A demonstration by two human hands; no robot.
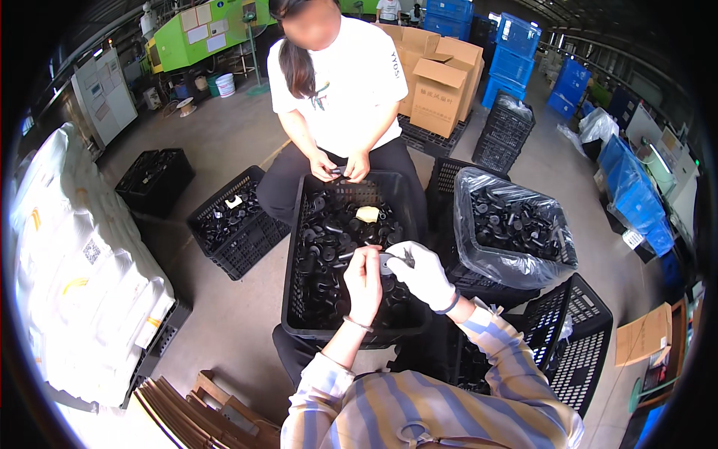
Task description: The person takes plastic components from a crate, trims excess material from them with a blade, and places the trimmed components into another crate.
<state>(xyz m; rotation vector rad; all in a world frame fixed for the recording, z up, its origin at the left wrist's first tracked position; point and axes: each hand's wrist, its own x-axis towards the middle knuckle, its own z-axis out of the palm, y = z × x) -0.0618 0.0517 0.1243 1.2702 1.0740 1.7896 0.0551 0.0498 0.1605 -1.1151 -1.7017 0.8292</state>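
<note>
Left hand point(364, 283) fingers are pinched on the round black part point(385, 263), gloved right hand point(421, 273) grips a small tool point(408, 257) beside it, so I'd keep that pinch steady over the crate point(298, 224).

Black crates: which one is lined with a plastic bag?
The crate on the person's right, beside the middle crate under both hands. A clear plastic bag lines it and holds black parts; the other crates have no liner.

Parts-filled crate point(295, 247) between wearer and seated co-worker point(336, 82); second crate point(235, 224) to its left, bag-lined bin point(512, 236) to its right, cardboard boxes point(441, 82) behind the co-worker.
</note>
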